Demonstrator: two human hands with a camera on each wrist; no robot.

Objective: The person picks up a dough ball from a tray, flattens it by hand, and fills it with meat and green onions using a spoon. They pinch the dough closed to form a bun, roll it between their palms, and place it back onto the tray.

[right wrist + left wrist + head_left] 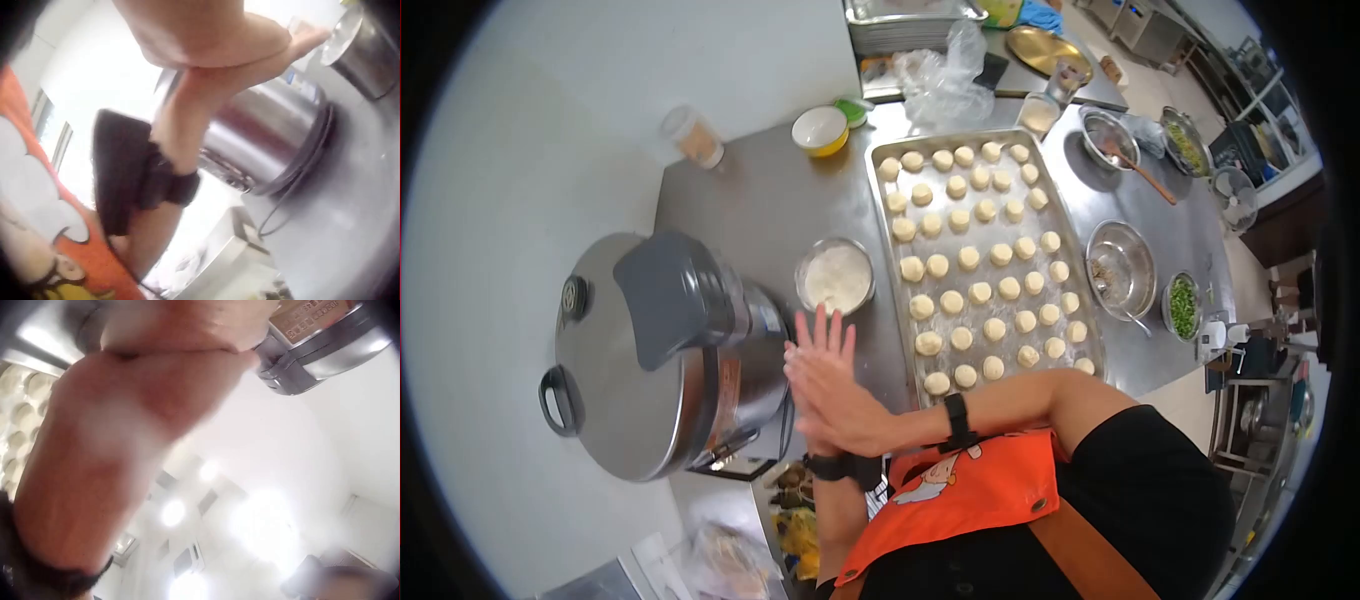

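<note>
In the head view my right hand [840, 402] lies across my left hand [828, 338], palm against palm. The fingers of both hands are straight. Whatever may be between the palms is hidden, and I cannot tell if they hold anything. Just beyond the left fingertips stands a round metal container of white flour [840, 275]. To the right of the hands, a large metal tray [912, 330] carries rows of small pale dough balls [994, 328]. In the right wrist view, the hands' heels meet above a dark wristband [162, 181].
A big steel cooker [630, 400] stands close on the left. Behind are a yellow bowl [828, 148] and a clear plastic bag [950, 85]. Along the right are a metal bowl with a spoon [1120, 250], a bowl of chopped greens [1183, 305] and a bowl with a wooden-handled utensil [1155, 185].
</note>
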